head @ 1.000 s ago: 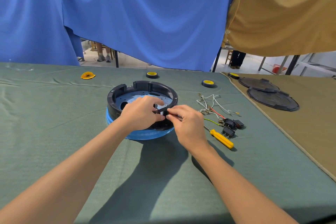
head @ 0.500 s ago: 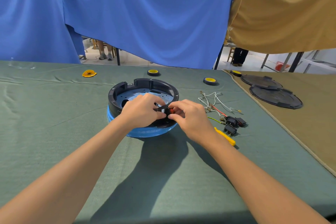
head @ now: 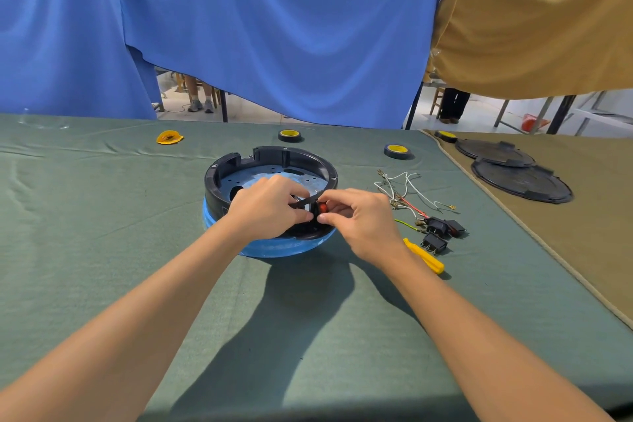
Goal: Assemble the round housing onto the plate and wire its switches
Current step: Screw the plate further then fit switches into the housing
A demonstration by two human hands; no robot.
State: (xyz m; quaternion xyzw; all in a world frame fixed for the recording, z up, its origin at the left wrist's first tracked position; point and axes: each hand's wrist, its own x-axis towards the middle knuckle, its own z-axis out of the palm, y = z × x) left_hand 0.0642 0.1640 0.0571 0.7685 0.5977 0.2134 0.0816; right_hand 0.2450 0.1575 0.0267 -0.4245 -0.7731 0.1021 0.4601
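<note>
Curled over the near rim of the round housing (head: 274, 156) with the left hand (head: 267, 207), fingertips bent down against a thin black strip at the wall. Pinching a red switch (head: 322, 207) between thumb and forefinger of the right hand (head: 363, 219), right at the housing's near wall and touching the left fingertips; remaining right fingers loosely bent behind. Cannot tell whether the switch already sits in its slot.

Beneath and beyond both sets of fingers, the black ring of the housing seated upright on the blue plate (head: 284, 248), with a pale perforated floor showing inside past the knuckles.

Just right of the right fingers, on the green counter (head: 102, 250): a tangle of white, red and green wires (head: 407, 187), loose black switches (head: 442, 229) just past them, and a yellow screwdriver (head: 424, 257) lying close by the right wrist. Farther beyond the fingers, tape rolls (head: 289, 135) near the counter's far edge and a yellow scrap (head: 169, 138) off to the left. Well to the right of the fingers, two black round covers (head: 520, 178) overlapping on a tan cloth.
</note>
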